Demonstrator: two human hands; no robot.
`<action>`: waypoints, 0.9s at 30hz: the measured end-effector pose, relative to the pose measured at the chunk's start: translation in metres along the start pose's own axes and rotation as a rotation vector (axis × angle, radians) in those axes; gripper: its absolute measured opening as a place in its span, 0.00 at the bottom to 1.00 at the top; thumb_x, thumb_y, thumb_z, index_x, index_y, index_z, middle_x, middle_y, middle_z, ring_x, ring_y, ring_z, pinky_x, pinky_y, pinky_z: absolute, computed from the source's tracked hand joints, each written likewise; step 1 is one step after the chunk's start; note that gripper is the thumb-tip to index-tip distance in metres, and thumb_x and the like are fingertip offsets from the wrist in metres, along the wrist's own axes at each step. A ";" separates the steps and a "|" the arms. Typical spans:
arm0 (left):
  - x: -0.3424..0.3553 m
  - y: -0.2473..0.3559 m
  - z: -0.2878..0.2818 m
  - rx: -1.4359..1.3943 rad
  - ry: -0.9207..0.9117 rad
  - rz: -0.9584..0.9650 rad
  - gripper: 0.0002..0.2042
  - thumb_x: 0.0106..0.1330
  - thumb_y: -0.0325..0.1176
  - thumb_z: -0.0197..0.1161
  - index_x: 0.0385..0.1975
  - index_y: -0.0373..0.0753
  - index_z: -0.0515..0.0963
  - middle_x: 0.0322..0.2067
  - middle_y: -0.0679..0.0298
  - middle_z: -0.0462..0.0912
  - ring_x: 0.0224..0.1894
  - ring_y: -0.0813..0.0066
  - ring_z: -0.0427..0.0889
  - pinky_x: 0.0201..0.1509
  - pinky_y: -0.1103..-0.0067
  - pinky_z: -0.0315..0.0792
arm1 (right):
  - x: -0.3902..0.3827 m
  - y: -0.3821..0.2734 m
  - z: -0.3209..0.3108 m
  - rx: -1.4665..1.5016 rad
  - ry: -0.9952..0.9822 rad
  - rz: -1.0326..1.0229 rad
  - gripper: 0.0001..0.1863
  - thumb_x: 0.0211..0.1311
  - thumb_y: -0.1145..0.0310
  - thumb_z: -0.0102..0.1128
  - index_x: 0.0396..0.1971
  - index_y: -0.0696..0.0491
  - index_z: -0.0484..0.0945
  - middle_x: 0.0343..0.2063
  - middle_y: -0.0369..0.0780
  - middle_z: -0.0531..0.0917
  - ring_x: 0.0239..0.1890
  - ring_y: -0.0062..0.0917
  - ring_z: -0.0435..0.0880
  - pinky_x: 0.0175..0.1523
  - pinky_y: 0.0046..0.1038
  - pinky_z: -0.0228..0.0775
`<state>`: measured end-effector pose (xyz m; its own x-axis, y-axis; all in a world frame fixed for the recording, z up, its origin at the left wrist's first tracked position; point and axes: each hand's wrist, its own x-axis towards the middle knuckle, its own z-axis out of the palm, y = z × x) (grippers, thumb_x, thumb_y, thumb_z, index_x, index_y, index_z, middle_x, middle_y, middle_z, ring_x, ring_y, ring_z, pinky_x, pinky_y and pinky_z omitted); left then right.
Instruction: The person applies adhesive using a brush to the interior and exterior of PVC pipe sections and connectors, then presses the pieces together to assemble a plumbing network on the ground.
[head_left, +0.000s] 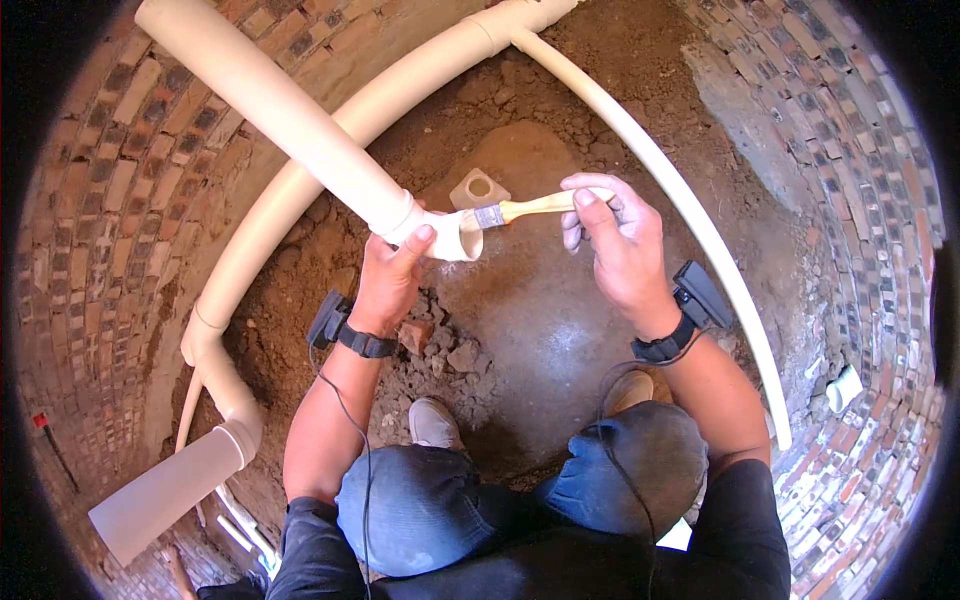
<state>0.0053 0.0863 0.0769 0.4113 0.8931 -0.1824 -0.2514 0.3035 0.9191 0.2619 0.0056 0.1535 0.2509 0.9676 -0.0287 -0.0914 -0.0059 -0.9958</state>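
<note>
My left hand (pixel 395 270) is closed round a white plastic pipe fitting (pixel 440 236) at the lower end of a cream pipe (pixel 285 120). The fitting's round mouth faces right. In my right hand (pixel 628 240), pinched between thumb and fingers, is a paintbrush (pixel 535 206) with a pale yellow handle and a metal band. Its bristles touch or lie just at the rim of the fitting's mouth; which of the two I cannot tell. Just beyond the brush, a squarish tan object (pixel 480 188) with a round hole rests on the ground.
A thick cream pipe run (pixel 250 245) curves along the left and far side, ending in a wide grey-white pipe (pixel 165 490). A thinner pipe (pixel 665 175) bends down the right. Rubble (pixel 450 350) lies below my left hand. Brick walls (pixel 120 220) surround the dirt floor (pixel 560 300).
</note>
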 end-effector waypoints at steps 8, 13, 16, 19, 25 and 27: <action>-0.009 0.015 0.018 0.051 -0.018 0.043 0.21 0.68 0.39 0.69 0.54 0.35 0.71 0.50 0.61 0.81 0.53 0.71 0.81 0.59 0.74 0.74 | -0.042 -0.019 -0.020 -0.232 0.025 -0.034 0.11 0.73 0.68 0.57 0.46 0.58 0.81 0.26 0.33 0.81 0.27 0.13 0.76 0.32 0.19 0.70; 0.000 0.030 0.067 0.080 -0.212 0.018 0.21 0.70 0.37 0.67 0.57 0.35 0.71 0.51 0.61 0.81 0.53 0.72 0.80 0.61 0.74 0.73 | -0.061 -0.061 -0.042 -0.031 0.210 -0.042 0.11 0.73 0.66 0.57 0.45 0.58 0.81 0.26 0.34 0.81 0.25 0.13 0.77 0.29 0.19 0.69; 0.012 0.028 0.101 0.140 -0.336 0.006 0.20 0.70 0.37 0.66 0.57 0.36 0.71 0.53 0.60 0.80 0.54 0.72 0.80 0.60 0.73 0.75 | -0.082 -0.077 -0.063 -0.199 0.371 -0.229 0.12 0.72 0.64 0.59 0.44 0.59 0.82 0.26 0.35 0.82 0.24 0.14 0.77 0.29 0.19 0.70; 0.024 0.032 0.148 -0.026 -0.487 -0.076 0.21 0.70 0.34 0.67 0.58 0.35 0.71 0.49 0.63 0.79 0.53 0.75 0.79 0.59 0.76 0.73 | -0.117 -0.094 -0.094 -0.414 0.501 -0.253 0.12 0.71 0.66 0.59 0.42 0.60 0.82 0.24 0.35 0.82 0.25 0.15 0.78 0.30 0.21 0.71; 0.022 0.048 0.245 -0.092 -0.731 -0.090 0.21 0.69 0.34 0.68 0.57 0.36 0.71 0.50 0.66 0.78 0.54 0.76 0.77 0.59 0.76 0.73 | -0.191 -0.167 -0.117 -0.501 0.693 -0.125 0.11 0.70 0.67 0.58 0.40 0.60 0.83 0.24 0.36 0.83 0.24 0.16 0.79 0.29 0.22 0.71; 0.010 0.045 0.268 -0.070 -0.792 -0.090 0.20 0.70 0.36 0.67 0.57 0.37 0.71 0.51 0.66 0.78 0.54 0.76 0.77 0.58 0.77 0.72 | -0.205 -0.182 -0.124 -0.425 0.732 -0.125 0.11 0.69 0.67 0.58 0.39 0.60 0.83 0.24 0.36 0.82 0.24 0.17 0.79 0.28 0.22 0.71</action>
<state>0.2331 0.0198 0.2099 0.9258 0.3711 0.0715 -0.2313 0.4069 0.8837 0.3463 -0.2231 0.3302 0.8077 0.5612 0.1808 0.3114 -0.1457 -0.9391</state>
